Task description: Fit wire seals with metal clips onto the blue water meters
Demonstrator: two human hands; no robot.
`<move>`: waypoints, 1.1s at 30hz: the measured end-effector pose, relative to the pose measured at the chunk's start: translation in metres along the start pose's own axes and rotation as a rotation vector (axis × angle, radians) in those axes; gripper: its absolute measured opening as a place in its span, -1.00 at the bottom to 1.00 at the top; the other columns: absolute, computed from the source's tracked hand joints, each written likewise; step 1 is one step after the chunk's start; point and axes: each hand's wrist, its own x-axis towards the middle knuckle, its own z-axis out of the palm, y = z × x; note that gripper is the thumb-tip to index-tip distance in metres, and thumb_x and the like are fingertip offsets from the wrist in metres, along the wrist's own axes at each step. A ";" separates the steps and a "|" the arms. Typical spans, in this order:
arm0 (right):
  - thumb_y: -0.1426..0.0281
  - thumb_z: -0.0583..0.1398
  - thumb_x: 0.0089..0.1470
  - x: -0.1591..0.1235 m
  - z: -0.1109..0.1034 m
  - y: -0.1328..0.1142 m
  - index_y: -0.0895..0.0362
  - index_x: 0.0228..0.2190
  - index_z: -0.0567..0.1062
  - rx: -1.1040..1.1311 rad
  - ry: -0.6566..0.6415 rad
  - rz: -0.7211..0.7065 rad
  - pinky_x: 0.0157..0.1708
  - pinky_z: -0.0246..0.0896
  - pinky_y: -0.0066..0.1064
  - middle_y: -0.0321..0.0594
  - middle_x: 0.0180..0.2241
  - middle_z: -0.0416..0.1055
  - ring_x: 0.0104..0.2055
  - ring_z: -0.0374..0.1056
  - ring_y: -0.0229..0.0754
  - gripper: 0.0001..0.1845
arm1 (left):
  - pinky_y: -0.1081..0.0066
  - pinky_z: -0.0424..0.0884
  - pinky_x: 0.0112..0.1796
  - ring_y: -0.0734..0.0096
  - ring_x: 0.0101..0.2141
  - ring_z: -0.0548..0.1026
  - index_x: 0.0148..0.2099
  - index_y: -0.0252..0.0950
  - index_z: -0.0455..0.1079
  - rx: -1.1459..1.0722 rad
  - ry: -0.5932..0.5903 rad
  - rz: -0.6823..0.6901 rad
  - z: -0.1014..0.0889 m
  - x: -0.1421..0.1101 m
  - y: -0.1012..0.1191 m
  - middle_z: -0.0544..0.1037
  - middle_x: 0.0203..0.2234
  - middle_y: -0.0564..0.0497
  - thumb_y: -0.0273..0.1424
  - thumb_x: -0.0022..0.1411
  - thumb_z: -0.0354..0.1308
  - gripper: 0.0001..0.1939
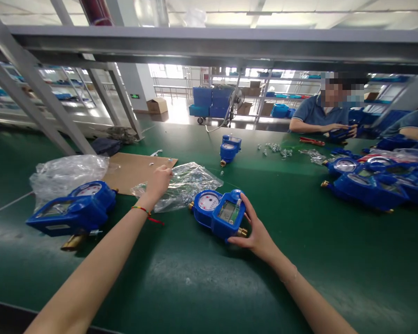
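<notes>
My right hand [256,234] grips the right end of a blue water meter [214,228], thumb below and fingers above. The meter has a round white dial, a small display window and brass threaded ends, and it faces up over the green table. My left hand [159,180] is closed in a pinch above a clear plastic bag [191,183] of small shiny parts. A tiny pale piece shows at its fingertips, too small to name. Left of that arm, another blue water meter [78,206] lies tilted, with a brass pipe end beneath it.
Crumpled plastic wrap [69,174] and a cardboard sheet [125,169] lie at left. One water meter [229,149] stands farther back, near scattered small parts [278,149]. Several meters [369,183] are heaped at right. A co-worker [322,113] sits across the table; a metal beam [209,44] spans overhead.
</notes>
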 end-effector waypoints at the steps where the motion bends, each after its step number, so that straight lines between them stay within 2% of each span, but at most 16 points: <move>1: 0.10 0.38 -0.15 -0.001 -0.002 -0.005 -0.10 0.28 -0.11 -0.043 0.028 -0.042 0.25 -0.11 0.04 -0.11 0.28 -0.02 0.30 -0.04 0.07 0.11 | 0.28 0.35 -0.17 0.24 -0.21 0.45 -0.32 -0.36 0.41 -0.019 0.042 -0.001 -0.009 -0.006 0.005 0.49 -0.28 -0.13 -0.42 0.27 0.01 -0.82; 4: 0.11 0.26 0.01 -0.008 0.000 -0.035 0.00 0.22 0.10 -0.196 0.258 -0.246 0.22 -0.05 0.07 -0.07 0.19 0.09 0.26 0.00 0.10 -0.19 | 0.32 0.33 -0.14 0.25 -0.17 0.44 -0.20 -0.32 0.39 -0.097 0.166 0.002 -0.051 -0.038 0.029 0.49 -0.23 -0.10 -0.36 0.30 -0.03 -0.80; 6: 0.26 0.18 0.12 -0.015 0.010 -0.064 0.02 0.12 0.24 -0.252 0.431 -0.371 0.17 0.04 0.05 -0.08 0.08 0.20 0.20 0.09 0.07 -0.46 | 0.39 0.36 -0.27 0.38 -0.36 0.47 -0.18 -0.24 0.40 -0.275 0.201 0.003 -0.082 -0.072 0.054 0.50 -0.35 0.03 -0.27 0.28 0.04 -0.82; 7: 0.35 0.14 0.16 -0.018 0.019 -0.078 0.01 0.09 0.26 -0.247 0.464 -0.394 0.15 0.07 0.03 -0.10 0.05 0.22 0.18 0.11 0.04 -0.54 | 0.41 0.36 -0.35 0.42 -0.45 0.45 -0.21 -0.20 0.40 -0.405 0.142 -0.010 -0.095 -0.090 0.067 0.49 -0.44 0.09 -0.24 0.26 0.08 -0.83; 10: 0.44 0.02 0.24 -0.027 0.055 -0.110 -0.02 0.10 0.22 -0.071 0.293 -0.272 0.15 0.08 -0.08 -0.12 0.05 0.24 0.16 0.14 -0.04 -0.60 | 0.45 0.39 -0.47 0.45 -0.54 0.45 -0.25 -0.14 0.42 -0.745 -0.081 -0.080 -0.117 -0.143 0.105 0.46 -0.58 0.15 -0.23 0.21 0.15 -0.87; 13: 0.25 -0.08 0.32 -0.035 0.086 -0.117 0.05 -0.01 0.28 0.321 -0.026 0.007 -0.13 0.27 -0.31 -0.18 -0.24 0.36 -0.19 0.34 -0.17 -0.70 | 0.42 0.44 -0.48 0.40 -0.53 0.48 -0.26 -0.14 0.43 -0.991 -0.249 -0.155 -0.113 -0.175 0.120 0.48 -0.58 0.12 -0.23 0.20 0.16 -0.87; 15: 0.14 -0.12 0.32 -0.042 0.094 -0.108 0.09 -0.19 0.35 0.466 -0.166 0.186 -0.42 0.18 -0.44 -0.33 -0.50 0.23 -0.48 0.23 -0.28 -0.62 | 0.40 0.46 -0.47 0.39 -0.53 0.47 -0.26 -0.17 0.42 -1.095 -0.233 -0.259 -0.101 -0.183 0.112 0.48 -0.56 0.10 -0.25 0.19 0.18 -0.87; 18: 0.08 -0.08 0.29 -0.057 0.081 -0.088 0.12 -0.38 0.38 0.321 -0.200 0.319 -0.47 0.02 -0.47 -0.37 -0.56 0.13 -0.52 0.11 -0.32 -0.55 | 0.41 0.43 -0.50 0.45 -0.54 0.42 -0.25 -0.21 0.38 -1.198 -0.072 -0.433 -0.077 -0.185 0.079 0.49 -0.47 0.08 -0.27 0.15 0.22 -0.84; 21: 0.10 -0.05 0.29 -0.071 0.060 -0.072 0.14 -0.45 0.38 0.158 -0.147 0.335 -0.35 0.02 -0.44 -0.31 -0.49 0.24 -0.41 0.17 -0.28 -0.55 | 0.31 0.46 -0.47 0.35 -0.49 0.45 -0.18 -0.25 0.32 -1.016 -0.086 -0.502 -0.055 -0.186 0.049 0.48 -0.37 0.01 -0.23 0.13 0.21 -0.73; 23: 0.10 -0.03 0.28 -0.077 0.052 -0.065 0.14 -0.46 0.38 0.174 -0.148 0.372 -0.37 0.01 -0.44 -0.32 -0.50 0.23 -0.43 0.14 -0.29 -0.55 | 0.10 0.48 -0.30 0.12 -0.28 0.51 -0.03 -0.29 0.28 -0.663 -0.068 -0.414 -0.047 -0.189 0.048 0.47 -0.19 -0.15 -0.22 0.12 0.20 -0.59; 25: 0.07 -0.02 0.26 -0.079 0.052 -0.060 0.14 -0.44 0.38 0.281 -0.167 0.436 -0.47 -0.05 -0.47 -0.36 -0.56 0.12 -0.51 0.05 -0.32 -0.55 | -0.08 0.34 -0.05 -0.08 0.01 0.38 0.11 -0.29 0.22 -0.356 0.023 -0.201 -0.045 -0.194 0.063 0.35 0.04 -0.28 -0.26 0.16 0.16 -0.51; 26: 0.05 -0.01 0.25 -0.080 0.054 -0.058 0.14 -0.43 0.37 0.358 -0.175 0.467 -0.52 -0.09 -0.48 -0.39 -0.58 0.07 -0.55 -0.01 -0.34 -0.55 | -0.11 0.23 0.05 -0.08 0.11 0.28 0.15 -0.27 0.20 -0.296 0.042 -0.063 -0.046 -0.196 0.075 0.30 0.11 -0.26 -0.30 0.20 0.13 -0.52; 28: 0.02 0.02 0.22 -0.078 0.058 -0.056 0.14 -0.42 0.34 0.538 -0.184 0.504 -0.58 -0.17 -0.49 -0.43 -0.61 -0.01 -0.59 -0.10 -0.36 -0.56 | -0.05 0.10 0.15 0.06 0.13 0.26 0.11 -0.18 0.26 -0.369 -0.068 0.182 -0.049 -0.200 0.100 0.38 0.08 -0.14 -0.36 0.26 0.07 -0.63; 29: 0.01 0.03 0.20 -0.077 0.060 -0.055 0.14 -0.42 0.33 0.627 -0.184 0.512 -0.59 -0.21 -0.50 -0.45 -0.62 -0.04 -0.60 -0.13 -0.37 -0.56 | 0.02 0.13 0.15 0.14 0.08 0.34 0.06 -0.15 0.30 -0.456 -0.167 0.247 -0.049 -0.201 0.110 0.45 0.01 -0.08 -0.36 0.28 0.04 -0.70; 31: 0.02 0.06 0.19 -0.076 0.061 -0.054 0.14 -0.43 0.30 0.762 -0.181 0.518 -0.61 -0.25 -0.50 -0.48 -0.63 -0.07 -0.61 -0.18 -0.38 -0.57 | 0.19 0.30 0.03 0.25 -0.10 0.46 -0.08 -0.15 0.36 -0.622 -0.354 0.243 -0.049 -0.202 0.124 0.53 -0.17 -0.01 -0.34 0.30 0.02 -0.83; 33: 0.04 0.06 0.20 -0.076 0.059 -0.052 0.15 -0.44 0.30 0.817 -0.175 0.511 -0.61 -0.26 -0.51 -0.49 -0.64 -0.09 -0.62 -0.20 -0.40 -0.58 | 0.33 0.39 -0.19 0.31 -0.27 0.47 -0.22 -0.18 0.38 -0.711 -0.473 0.123 -0.048 -0.201 0.127 0.52 -0.32 0.02 -0.31 0.31 0.01 -0.86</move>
